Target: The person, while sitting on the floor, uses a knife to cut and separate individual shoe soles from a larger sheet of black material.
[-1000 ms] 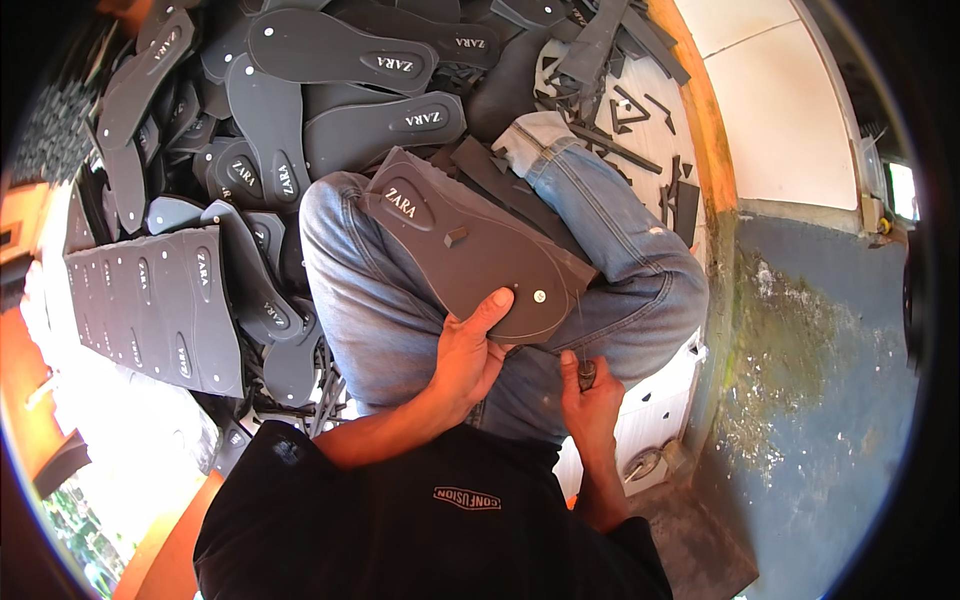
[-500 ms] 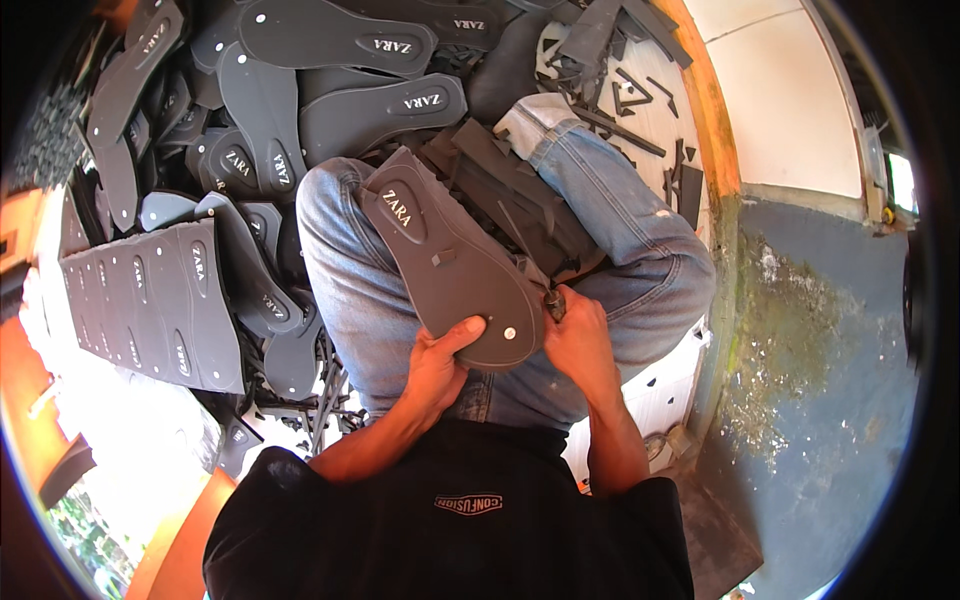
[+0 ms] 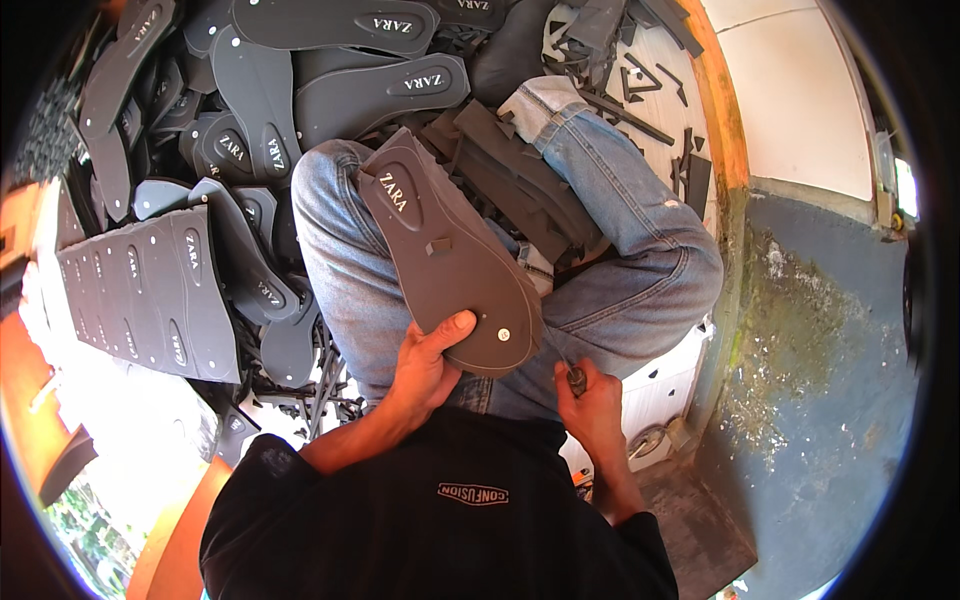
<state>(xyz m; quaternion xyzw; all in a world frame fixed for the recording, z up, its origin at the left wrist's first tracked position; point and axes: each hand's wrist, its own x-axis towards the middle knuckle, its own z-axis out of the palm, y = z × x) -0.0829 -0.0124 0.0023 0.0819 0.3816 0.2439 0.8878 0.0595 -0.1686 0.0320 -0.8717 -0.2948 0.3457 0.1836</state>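
My left hand (image 3: 428, 362) grips the rounded front end of a dark grey shoe insole (image 3: 455, 270), thumb on top and fingers underneath. The insole lies tilted over my lap, its heel end pointing away from me. A pale dot marks its front, and a small dark scrap (image 3: 438, 246) rests on its middle. In my right hand (image 3: 592, 405) is a knife (image 3: 577, 380), its handle inside my fist and its thin blade pointing up and left toward the insole's front edge. I cannot tell whether the blade tip touches that edge.
Cut insoles (image 3: 385, 92) lie heaped at the far left. An uncut sheet of insoles (image 3: 150, 290) leans to the left. Dark offcut strips (image 3: 510, 175) fill the space between my jeans-clad legs (image 3: 640, 250). More scraps (image 3: 640, 85) litter the white floor at the far right.
My right hand has drawn the knife back toward me and slightly right, down along the insole's front edge. My left hand and the insole have shifted slightly left.
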